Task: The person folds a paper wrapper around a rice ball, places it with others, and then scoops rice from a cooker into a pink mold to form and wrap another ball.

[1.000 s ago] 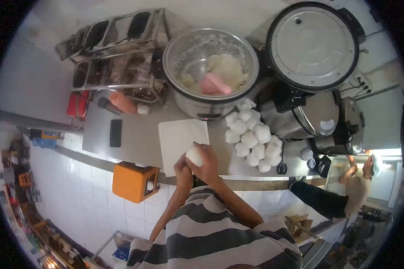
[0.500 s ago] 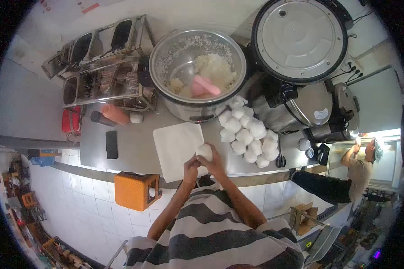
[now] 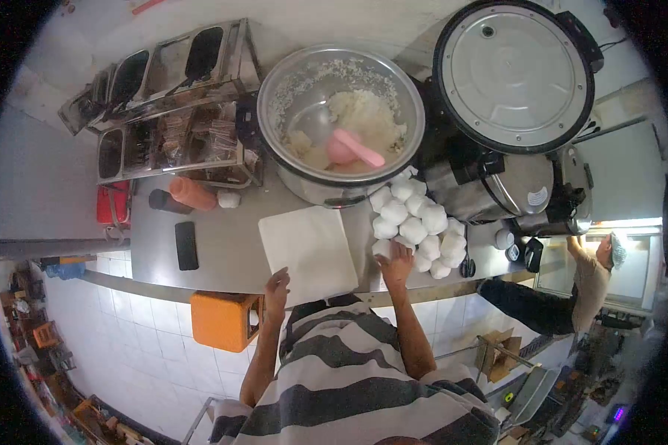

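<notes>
A stack of white paper sheets (image 3: pixel 308 248) lies on the counter in front of me. My left hand (image 3: pixel 277 288) is at its lower left edge with the fingers apart, holding nothing. My right hand (image 3: pixel 395 268) is at the near left edge of a pile of round white wrapped bundles (image 3: pixel 414 230). Its thumb and fingers are around one white bundle (image 3: pixel 383 249), partly hidden by the hand. Behind the paper stands a big open cooker pot (image 3: pixel 338 185) with cooked rice (image 3: pixel 364 111) and a pink scoop (image 3: pixel 358 147) in it.
A phone (image 3: pixel 186 245), an orange bottle (image 3: pixel 192 193) and a metal rack (image 3: pixel 178 133) stand left. Right are a round lid (image 3: pixel 512 74), a closed cooker (image 3: pixel 490 185) and scissors (image 3: pixel 467 267). An orange stool (image 3: pixel 219 320) is below; another person (image 3: pixel 590 285) works far right.
My hands have parted. The right hand has moved right to the pile with the white bundle; the left has moved left to the edge of the paper stack.
</notes>
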Tool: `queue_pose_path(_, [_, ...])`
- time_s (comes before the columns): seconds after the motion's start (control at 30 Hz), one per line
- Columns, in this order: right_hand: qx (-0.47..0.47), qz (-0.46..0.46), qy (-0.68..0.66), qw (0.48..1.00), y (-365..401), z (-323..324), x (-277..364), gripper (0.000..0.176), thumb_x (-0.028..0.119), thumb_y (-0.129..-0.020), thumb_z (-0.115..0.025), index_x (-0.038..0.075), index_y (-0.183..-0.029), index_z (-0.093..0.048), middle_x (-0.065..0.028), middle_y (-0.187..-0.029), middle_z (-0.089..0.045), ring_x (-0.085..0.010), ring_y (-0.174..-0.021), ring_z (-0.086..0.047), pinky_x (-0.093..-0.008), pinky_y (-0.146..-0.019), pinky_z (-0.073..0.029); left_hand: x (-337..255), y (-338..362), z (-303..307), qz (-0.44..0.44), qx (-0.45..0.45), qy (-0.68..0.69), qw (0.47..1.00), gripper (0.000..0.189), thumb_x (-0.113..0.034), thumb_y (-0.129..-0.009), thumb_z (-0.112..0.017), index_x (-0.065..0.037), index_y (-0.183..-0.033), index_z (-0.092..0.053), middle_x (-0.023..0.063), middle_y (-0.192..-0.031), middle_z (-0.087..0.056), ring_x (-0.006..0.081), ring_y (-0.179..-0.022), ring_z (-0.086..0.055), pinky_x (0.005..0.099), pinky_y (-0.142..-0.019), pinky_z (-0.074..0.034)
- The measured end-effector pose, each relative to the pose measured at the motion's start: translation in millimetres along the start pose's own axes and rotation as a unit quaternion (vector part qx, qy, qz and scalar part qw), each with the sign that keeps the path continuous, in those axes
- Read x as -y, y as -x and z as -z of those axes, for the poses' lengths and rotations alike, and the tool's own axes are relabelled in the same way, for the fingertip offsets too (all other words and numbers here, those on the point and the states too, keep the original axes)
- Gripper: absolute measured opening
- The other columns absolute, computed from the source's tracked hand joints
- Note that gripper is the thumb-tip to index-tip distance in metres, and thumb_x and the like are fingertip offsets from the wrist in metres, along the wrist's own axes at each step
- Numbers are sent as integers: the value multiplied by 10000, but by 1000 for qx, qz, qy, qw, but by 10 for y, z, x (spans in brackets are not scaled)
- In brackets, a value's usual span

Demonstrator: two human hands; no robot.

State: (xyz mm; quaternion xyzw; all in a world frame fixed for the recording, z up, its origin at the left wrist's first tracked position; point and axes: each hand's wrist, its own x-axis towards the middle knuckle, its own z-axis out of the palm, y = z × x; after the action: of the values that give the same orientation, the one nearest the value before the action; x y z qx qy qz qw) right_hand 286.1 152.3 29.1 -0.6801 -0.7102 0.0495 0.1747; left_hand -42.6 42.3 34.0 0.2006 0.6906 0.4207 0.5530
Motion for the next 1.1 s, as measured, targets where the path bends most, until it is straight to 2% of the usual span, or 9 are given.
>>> queue_pose_path(0.17, [-124, -110, -196, 966, -477, 651, 39, 304, 46, -811, -673, -5, -1108, -640, -91, -946, -666, -153, -781, -612, -253, -598, -497, -69, 34, 258, -14, -41, 105, 994, 273, -177, -893, -577, -77, -1134, -657, 31, -981, -626, 125, -847, -556, 280, -705, -456])
queue_pose_path(0.33, [-206, 38, -235, 949, -1742, 1993, 1288, 176, -67, -824, -562, 0, -967, -639, -135, -888, -690, -213, -691, -649, -289, -620, -500, -241, -193, 191, -26, -35, 107, 993, 277, -229, -914, -613, -77, -1143, -646, 40, -1012, -656, 135, -871, -602, 288, -727, -471])
queue_pose_path(0.47, [42, 225, -129, 965, -2606, 1702, 1749, 202, 78, -788, -667, 8, -973, -627, -194, -920, -670, -317, -805, -666, -382, -672, -520, -862, -172, -119, -107, -10, 126, 986, 231, -106, -910, -554, -62, -1113, -653, 57, -988, -670, 146, -861, -617, 284, -753, -472])
queue_pose_path(0.53, [175, 218, 118, 953, -2955, 1203, 1773, 316, 200, -751, -715, 20, -993, -619, -187, -896, -668, -341, -839, -663, -440, -702, -520, -1152, -86, -232, -104, -18, 122, 987, 221, -112, -926, -548, -50, -1113, -650, 62, -992, -669, 146, -858, -612, 283, -766, -474])
queue_pose_path(0.67, [200, 330, 191, 902, -3344, 1126, 1820, 380, 233, -732, -724, 21, -1024, -602, -183, -843, -669, -356, -832, -663, -459, -723, -520, -1540, 173, -299, -156, -13, 162, 974, 232, -124, -938, -555, -4, -1119, -636, 76, -1008, -664, 145, -880, -609, 279, -785, -475])
queue_pose_path(0.8, [317, 180, -156, 918, -3241, 2125, 2178, 451, 200, -748, -758, -2, -1095, -553, -229, -939, -686, -318, -917, -688, -378, -754, -543, -1770, 439, -563, -130, 74, 190, 970, 325, -131, -941, -553, -3, -1239, -568, 82, -1051, -645, 158, -930, -605, 280, -805, -478])
queue_pose_path(0.93, [420, 252, -456, 744, -2495, 2203, 2387, 439, 120, -784, -740, 22, -1165, -545, -207, -886, -698, -244, -875, -701, -368, -723, -543, -2369, 512, -1122, -167, 208, 333, 904, 412, -138, -916, -555, -14, -1300, -468, 78, -1059, -614, 168, -915, -606, 280, -795, -486])
queue_pose_path(1.07, [390, 321, -452, 736, -2820, 1954, 2319, 366, 83, -791, -717, 9, -1127, -592, -165, -888, -706, -266, -841, -700, -363, -722, -543, -2716, 516, -1100, -107, 175, 386, 899, 387, -145, -830, -578, -23, -1189, -498, 68, -932, -574, 171, -822, -580, 273, -707, -482])
queue_pose_path(1.1, [331, 333, -371, 801, -3144, 1758, 2220, 323, 107, -789, -724, 4, -1078, -622, -175, -875, -701, -259, -836, -696, -354, -737, -542, -2653, 458, -1093, -104, 96, 368, 919, 312, -112, -774, -534, -31, -1075, -516, 53, -836, -522, 167, -718, -533, 270, -617, -449])
